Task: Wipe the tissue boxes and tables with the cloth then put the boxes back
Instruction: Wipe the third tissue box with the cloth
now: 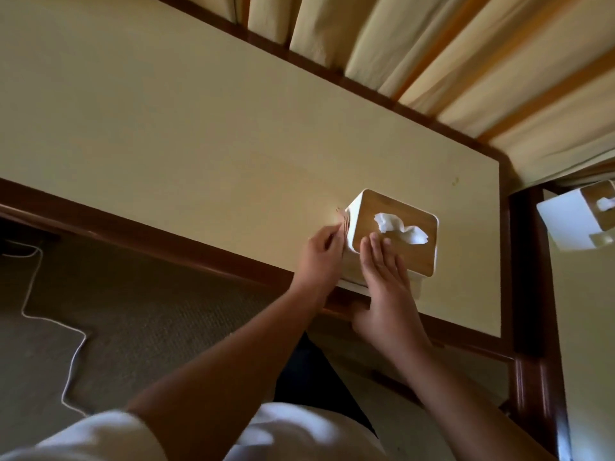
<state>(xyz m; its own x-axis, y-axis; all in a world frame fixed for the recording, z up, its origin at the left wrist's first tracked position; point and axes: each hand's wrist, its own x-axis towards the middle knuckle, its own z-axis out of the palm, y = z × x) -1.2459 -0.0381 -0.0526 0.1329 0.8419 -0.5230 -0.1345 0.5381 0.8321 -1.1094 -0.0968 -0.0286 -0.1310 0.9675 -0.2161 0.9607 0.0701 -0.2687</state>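
Head view.

Edges and room: the table (166, 128) had a cream top with a dark wood rim (166, 241), and it ran from the left of the frame down toward the lower right. Bare top lay open to the left and upper left of the tissue box (386, 204). A narrower bare strip lay between the box and the table's right end. Curtains (399, 44) hung along the far edge in the upper right. A second table (585, 311) stood just beside the right end, bearing a second tissue box (572, 224) at the right edge of the frame. A white cable (71, 354) lay on the carpet (133, 311) at lower left.

Box and hands: the box sat right of centre, close to the table's near edge. We noted the right hand (382, 284) lying flat on the wooden lid, fingers straight and gripping nothing, with its fingertips just beside the protruding tissue (404, 232). The left hand (319, 252) was at the box's left wall with fingers curled. Motion blur there kept us from telling whether it gripped anything.

Orientation: the box stood upright, lid up. Its long axis ran left to right, dipping slightly toward the right, roughly parallel to the near rim.
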